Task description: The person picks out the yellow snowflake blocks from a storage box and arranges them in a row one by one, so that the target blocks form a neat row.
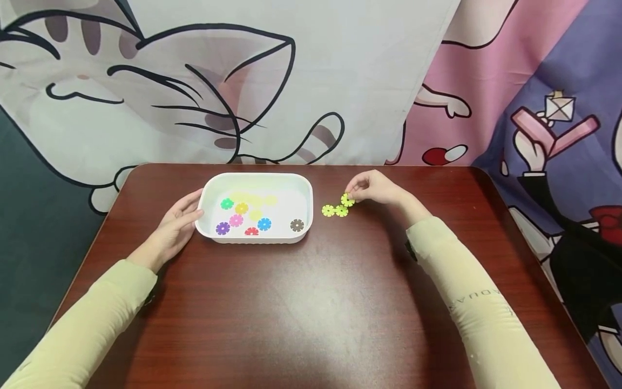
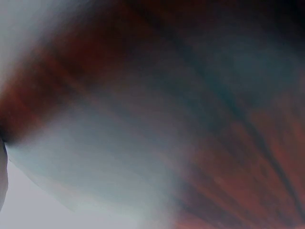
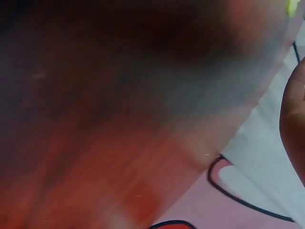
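Observation:
In the head view a white plastic tray [image 1: 257,240] stands on the table, with my left hand [image 1: 175,229] touching its left end, fingers fairly straight and thumb at the rim. To the right of the tray, my right hand [image 1: 376,189] pinches a yellow-green notched flower disc [image 1: 347,200] between thumb and fingertips. Right below it lie two more yellow-green discs, a left one [image 1: 328,210] and a right one [image 1: 342,211], edge to edge. In the right wrist view part of my right hand [image 3: 293,119] shows at the right edge, with a yellow-green bit [image 3: 292,7] above.
Inside the tray are several flower discs: green [image 1: 227,203], orange-yellow [image 1: 241,208], pink [image 1: 236,220], purple [image 1: 222,228], red [image 1: 251,231], blue [image 1: 264,224], brown [image 1: 297,225] and pale yellow ones [image 1: 255,200]. A printed cloth [image 1: 369,81] hangs behind the brown table [image 1: 301,324].

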`<state>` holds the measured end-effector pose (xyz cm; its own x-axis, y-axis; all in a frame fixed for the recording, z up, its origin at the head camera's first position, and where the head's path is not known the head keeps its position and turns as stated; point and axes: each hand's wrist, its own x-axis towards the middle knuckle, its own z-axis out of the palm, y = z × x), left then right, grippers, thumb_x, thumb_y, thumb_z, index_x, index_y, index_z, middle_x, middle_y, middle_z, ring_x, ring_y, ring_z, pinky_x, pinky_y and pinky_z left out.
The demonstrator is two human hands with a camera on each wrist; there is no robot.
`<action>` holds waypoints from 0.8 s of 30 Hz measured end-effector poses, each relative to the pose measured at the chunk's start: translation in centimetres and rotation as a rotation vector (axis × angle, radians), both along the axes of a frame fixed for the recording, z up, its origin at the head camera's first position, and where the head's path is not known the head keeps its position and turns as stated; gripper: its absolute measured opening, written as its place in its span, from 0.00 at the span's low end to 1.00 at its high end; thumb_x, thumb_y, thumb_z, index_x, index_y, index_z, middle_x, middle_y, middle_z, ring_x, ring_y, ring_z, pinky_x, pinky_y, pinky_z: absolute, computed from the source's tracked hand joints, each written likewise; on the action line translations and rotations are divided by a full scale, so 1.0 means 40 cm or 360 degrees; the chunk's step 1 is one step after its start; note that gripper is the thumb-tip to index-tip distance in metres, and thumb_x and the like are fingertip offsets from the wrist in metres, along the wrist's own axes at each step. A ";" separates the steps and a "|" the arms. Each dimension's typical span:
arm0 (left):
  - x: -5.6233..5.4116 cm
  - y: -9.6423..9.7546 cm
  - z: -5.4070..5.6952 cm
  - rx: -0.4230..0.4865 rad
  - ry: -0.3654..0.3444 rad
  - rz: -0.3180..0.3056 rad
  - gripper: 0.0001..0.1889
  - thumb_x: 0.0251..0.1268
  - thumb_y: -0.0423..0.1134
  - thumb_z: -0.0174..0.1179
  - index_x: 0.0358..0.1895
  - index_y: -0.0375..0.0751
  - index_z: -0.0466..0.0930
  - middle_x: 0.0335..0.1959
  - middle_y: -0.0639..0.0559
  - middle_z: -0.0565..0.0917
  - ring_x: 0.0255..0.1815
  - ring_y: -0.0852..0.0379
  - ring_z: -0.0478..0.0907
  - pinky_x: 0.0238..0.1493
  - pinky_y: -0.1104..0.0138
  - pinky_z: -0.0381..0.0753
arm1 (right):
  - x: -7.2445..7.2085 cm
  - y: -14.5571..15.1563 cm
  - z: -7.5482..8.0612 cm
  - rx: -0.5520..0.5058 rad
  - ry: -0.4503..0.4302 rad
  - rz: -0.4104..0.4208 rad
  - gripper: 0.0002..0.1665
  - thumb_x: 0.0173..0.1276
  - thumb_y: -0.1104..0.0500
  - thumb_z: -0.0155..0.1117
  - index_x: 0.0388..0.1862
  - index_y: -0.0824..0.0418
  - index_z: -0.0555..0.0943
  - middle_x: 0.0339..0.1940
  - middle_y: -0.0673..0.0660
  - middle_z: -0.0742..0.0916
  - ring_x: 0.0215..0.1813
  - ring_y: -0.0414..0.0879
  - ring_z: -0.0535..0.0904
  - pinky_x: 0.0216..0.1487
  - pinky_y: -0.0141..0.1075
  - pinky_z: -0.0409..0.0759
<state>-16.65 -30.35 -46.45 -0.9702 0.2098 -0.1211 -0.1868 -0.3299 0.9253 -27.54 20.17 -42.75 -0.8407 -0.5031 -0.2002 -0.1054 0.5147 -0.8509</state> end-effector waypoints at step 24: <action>-0.002 -0.001 0.002 -0.0054 -0.0036 0.0020 0.24 0.81 0.27 0.54 0.73 0.51 0.69 0.77 0.52 0.67 0.64 0.72 0.78 0.63 0.78 0.81 | 0.017 0.034 -0.050 0.0185 0.0189 0.0091 0.05 0.66 0.70 0.74 0.40 0.71 0.89 0.34 0.66 0.92 0.32 0.33 0.82 0.38 0.24 0.79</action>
<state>-16.75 -30.40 -46.36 -0.9697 0.1930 -0.1498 -0.2038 -0.3008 0.9317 -26.85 21.54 -44.75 -0.8324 -0.5302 -0.1609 -0.2335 0.5990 -0.7659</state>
